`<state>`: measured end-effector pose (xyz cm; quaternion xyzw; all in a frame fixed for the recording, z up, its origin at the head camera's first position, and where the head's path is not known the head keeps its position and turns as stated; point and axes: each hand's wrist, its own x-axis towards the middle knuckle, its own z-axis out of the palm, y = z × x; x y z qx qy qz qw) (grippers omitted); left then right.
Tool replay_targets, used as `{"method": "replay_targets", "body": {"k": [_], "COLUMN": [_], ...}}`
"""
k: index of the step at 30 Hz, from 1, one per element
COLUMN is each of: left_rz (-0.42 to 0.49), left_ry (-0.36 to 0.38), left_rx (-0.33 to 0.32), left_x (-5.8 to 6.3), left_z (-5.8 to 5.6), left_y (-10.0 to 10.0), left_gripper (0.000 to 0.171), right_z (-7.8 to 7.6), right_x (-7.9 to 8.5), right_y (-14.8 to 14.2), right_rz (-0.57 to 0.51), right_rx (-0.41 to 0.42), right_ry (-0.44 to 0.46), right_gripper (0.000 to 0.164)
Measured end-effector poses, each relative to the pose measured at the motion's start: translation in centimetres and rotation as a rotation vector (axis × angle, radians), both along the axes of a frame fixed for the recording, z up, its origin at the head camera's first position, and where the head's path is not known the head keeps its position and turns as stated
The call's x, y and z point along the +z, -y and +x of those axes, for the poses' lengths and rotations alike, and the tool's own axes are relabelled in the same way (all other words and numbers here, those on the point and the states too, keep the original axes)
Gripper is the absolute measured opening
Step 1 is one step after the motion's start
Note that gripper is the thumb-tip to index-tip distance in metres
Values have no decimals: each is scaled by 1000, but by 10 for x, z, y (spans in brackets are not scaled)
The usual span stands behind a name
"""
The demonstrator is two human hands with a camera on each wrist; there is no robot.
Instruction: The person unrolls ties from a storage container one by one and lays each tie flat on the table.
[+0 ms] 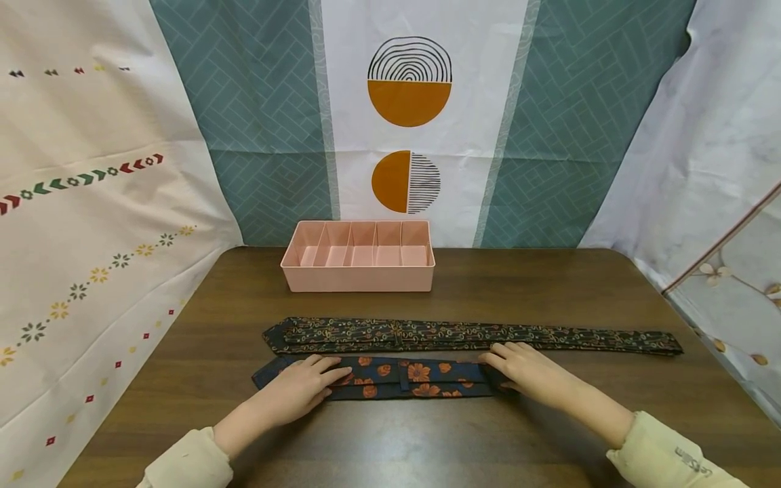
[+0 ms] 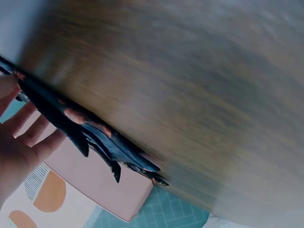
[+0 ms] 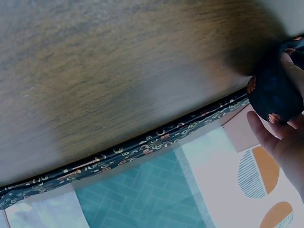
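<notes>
A navy tie (image 1: 372, 390) with orange flowers lies lengthwise across the near part of the table. My left hand (image 1: 299, 390) rests on it near its pointed left end, fingers spread and fairly straight. In the left wrist view the fingers (image 2: 40, 135) meet the tie's layered edge (image 2: 90, 126). At the tie's other end my right hand (image 1: 527, 371) holds a folded-over loop (image 3: 278, 90), thumb on one side and fingers on the other. Just beyond lies a second tie (image 1: 451, 335), black with a small gold pattern, stretched out flat with its point to the left.
A pink organizer box (image 1: 360, 278) with several narrow compartments stands at the back of the brown wooden table (image 1: 518, 285). Behind the table hangs a teal and white curtain (image 1: 262, 122). Patterned white cloth (image 1: 91, 230) covers the left side.
</notes>
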<state>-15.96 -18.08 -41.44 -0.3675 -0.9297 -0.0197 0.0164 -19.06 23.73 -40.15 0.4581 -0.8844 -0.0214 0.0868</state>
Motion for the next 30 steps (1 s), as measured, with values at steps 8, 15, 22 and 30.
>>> {"method": "replay_targets", "body": {"k": [8, 15, 22, 30], "left_rz": [45, 63, 73, 79], "left_ry": [63, 91, 116, 124], "left_rx": [2, -7, 5, 15], "left_x": [-1, 1, 0, 0], "left_z": [-3, -6, -8, -9], "left_y": [2, 5, 9, 10], "left_gripper": [41, 41, 42, 42], "right_z": [-1, -2, 0, -1], "right_x": [1, 3, 7, 9], "right_y": [-1, -1, -1, -5], "right_rz": [1, 6, 54, 48], "right_rx": [-7, -6, -79, -59], "right_ry": [21, 42, 121, 111], "right_gripper": [51, 50, 44, 50]}}
